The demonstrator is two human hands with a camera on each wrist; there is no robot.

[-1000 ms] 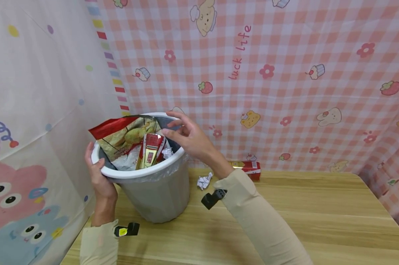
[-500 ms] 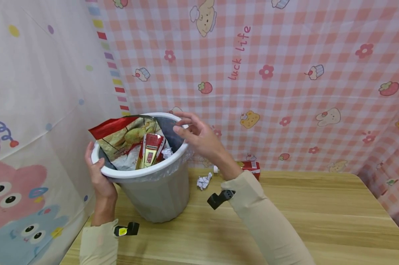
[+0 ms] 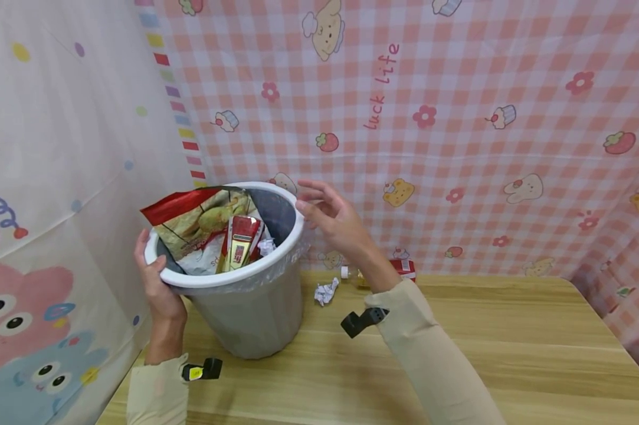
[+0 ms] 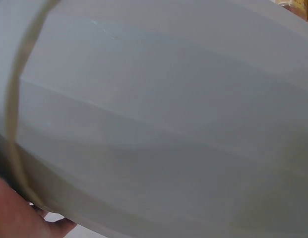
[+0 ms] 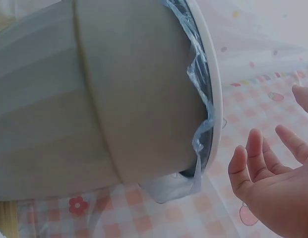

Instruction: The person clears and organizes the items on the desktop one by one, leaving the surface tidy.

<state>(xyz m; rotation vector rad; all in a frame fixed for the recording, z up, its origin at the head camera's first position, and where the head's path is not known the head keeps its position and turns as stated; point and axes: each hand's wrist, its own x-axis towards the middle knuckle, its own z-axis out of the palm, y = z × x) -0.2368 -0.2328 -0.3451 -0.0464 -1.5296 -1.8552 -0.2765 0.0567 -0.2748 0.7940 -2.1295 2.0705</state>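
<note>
My left hand (image 3: 162,292) grips the white rim of a grey trash can (image 3: 255,321) on its left side, with the thumb over the edge. In the left wrist view, the can's wall (image 4: 154,119) fills most of the picture. My right hand (image 3: 337,227) hovers just right of the rim, fingers loosely bent and holding nothing; the right wrist view shows a gap between the hand (image 5: 277,188) and the can. Inside the lined can are a snack bag (image 3: 199,224) sticking above the rim, a red-and-gold carton (image 3: 239,248) and crumpled paper (image 3: 266,246).
Right of the can, a crumpled paper ball (image 3: 326,292) lies on the wooden table (image 3: 510,336). Behind my right forearm are a white-capped bottle (image 3: 353,275) and a red package (image 3: 406,269), both partly hidden. Patterned cloth (image 3: 457,153) hangs along the table's back and left.
My right hand has moved right, from over the can's opening to beyond its rim. The bottle cap behind the forearm has come into view. The left hand and can have stayed put.
</note>
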